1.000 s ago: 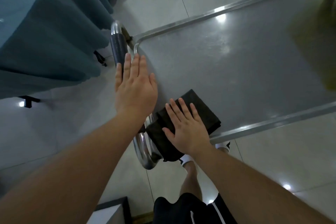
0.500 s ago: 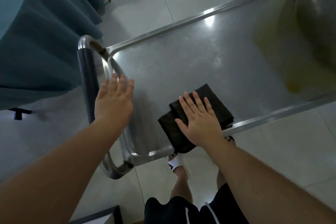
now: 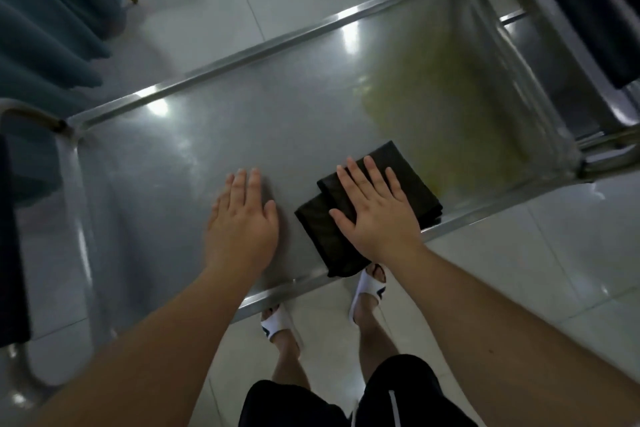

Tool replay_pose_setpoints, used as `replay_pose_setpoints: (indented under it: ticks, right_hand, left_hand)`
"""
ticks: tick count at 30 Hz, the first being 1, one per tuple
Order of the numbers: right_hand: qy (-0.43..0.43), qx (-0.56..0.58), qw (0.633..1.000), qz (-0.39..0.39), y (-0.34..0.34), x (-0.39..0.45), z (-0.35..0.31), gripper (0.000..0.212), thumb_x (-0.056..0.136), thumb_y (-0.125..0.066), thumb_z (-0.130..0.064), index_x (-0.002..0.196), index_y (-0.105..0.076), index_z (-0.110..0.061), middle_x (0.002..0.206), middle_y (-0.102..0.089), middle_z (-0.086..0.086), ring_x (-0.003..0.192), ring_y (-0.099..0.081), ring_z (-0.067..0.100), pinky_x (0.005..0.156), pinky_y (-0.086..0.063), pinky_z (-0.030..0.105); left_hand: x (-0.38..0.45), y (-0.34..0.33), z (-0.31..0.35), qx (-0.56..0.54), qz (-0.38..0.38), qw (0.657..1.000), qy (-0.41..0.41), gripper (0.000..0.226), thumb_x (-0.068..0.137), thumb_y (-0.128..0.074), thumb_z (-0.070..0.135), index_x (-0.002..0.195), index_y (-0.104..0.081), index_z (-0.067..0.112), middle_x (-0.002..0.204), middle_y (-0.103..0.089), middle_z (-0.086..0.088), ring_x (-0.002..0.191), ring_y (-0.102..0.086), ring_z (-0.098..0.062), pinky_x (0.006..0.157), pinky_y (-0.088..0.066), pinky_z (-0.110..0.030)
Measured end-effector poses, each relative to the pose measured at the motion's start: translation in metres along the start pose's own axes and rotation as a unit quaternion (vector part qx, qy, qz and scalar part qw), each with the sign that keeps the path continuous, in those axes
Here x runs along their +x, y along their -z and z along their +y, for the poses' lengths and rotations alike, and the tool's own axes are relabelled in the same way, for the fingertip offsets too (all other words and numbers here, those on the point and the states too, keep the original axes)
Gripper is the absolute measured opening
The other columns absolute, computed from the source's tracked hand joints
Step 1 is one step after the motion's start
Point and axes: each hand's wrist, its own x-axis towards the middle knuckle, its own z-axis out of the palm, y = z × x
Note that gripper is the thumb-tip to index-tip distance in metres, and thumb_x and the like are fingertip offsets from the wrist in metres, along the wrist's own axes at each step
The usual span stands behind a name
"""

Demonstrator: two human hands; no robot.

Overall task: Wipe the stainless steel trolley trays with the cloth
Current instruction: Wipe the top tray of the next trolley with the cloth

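Observation:
The stainless steel trolley tray fills the middle of the head view, its raised rim running along the near and far sides. A folded dark cloth lies on the tray near the front rim, one corner hanging over the edge. My right hand presses flat on the cloth, fingers spread. My left hand lies flat on the bare steel just left of the cloth, fingers together, holding nothing. A yellowish reflection or smear shows on the tray's right half.
A dark padded push handle and bent steel tube stand at the trolley's left end; another dark handle at the right end. Teal drapery hangs at the upper left. My sandalled feet stand on white floor tiles below the front rim.
The view has shifted right along the tray. My left hand left the left-end rail and now rests on the tray surface beside the cloth. The right hand and cloth slid rightward.

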Motion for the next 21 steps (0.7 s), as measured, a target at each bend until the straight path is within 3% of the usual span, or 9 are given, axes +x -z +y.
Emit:
replay_pose_setpoints:
  ticks: [8,14,21]
  right_hand:
    - [-0.013,-0.016,1.0,-0.013,0.026,0.007,0.11,0.076,0.102,-0.014,-0.072,0.166,0.001,-0.033,0.173,0.005,-0.01,0.158,0.015,0.015,0.129,0.0,0.048]
    - [-0.035,-0.033,0.999,-0.012,0.045,0.01,0.188,0.077,0.101,-0.01,-0.073,0.166,-0.002,-0.032,0.174,0.002,-0.01,0.159,0.012,0.014,0.129,0.0,0.047]
    - [-0.066,-0.058,0.996,-0.001,0.067,0.013,0.268,0.076,0.101,-0.008,-0.074,0.165,-0.001,-0.035,0.174,-0.003,-0.009,0.16,0.004,0.016,0.128,-0.002,0.05]
  left_hand:
    - [0.02,-0.024,0.061,-0.054,0.044,0.995,0.075,0.065,0.11,-0.03,0.043,0.169,-0.012,0.021,0.177,-0.008,-0.004,0.163,-0.003,-0.021,0.131,-0.008,-0.042]
    - [0.03,-0.046,0.078,-0.006,0.051,0.998,0.048,0.065,0.111,-0.027,0.044,0.169,-0.008,0.023,0.178,-0.003,-0.001,0.163,0.002,-0.021,0.132,0.0,-0.042]
    - [0.033,-0.063,0.079,-0.031,0.12,0.989,0.078,0.066,0.111,-0.027,0.047,0.169,-0.011,0.022,0.178,-0.007,-0.001,0.163,0.0,-0.018,0.131,0.002,-0.042]
